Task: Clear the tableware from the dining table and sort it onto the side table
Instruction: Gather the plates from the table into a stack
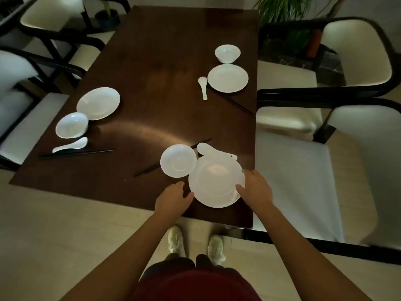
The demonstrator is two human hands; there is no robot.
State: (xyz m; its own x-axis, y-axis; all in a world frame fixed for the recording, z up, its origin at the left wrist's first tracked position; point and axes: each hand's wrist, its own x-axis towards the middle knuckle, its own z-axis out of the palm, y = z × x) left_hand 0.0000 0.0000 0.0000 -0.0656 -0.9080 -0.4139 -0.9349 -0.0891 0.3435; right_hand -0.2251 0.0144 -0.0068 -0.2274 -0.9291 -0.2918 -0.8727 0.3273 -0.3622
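A white plate (213,183) lies at the near edge of the dark wooden dining table (152,94). My right hand (256,190) grips its right rim, thumb on top. My left hand (173,197) is at its left rim, fingertips just touching the edge. A white bowl (178,160) and a white spoon (213,151) sit right behind the plate, over black chopsticks (152,168). On the left are a plate (98,103), a bowl (71,125), a spoon (70,145) and chopsticks (78,153). At the far right are a bowl (227,53), a plate (227,78), a spoon (203,86) and chopsticks (235,104).
White-cushioned chairs with black frames stand on both sides, one close at the right (303,166), others at the left (19,118) and far corners. A potted plant (284,11) stands beyond the table's far right. My feet (195,244) are on the pale floor below the table edge.
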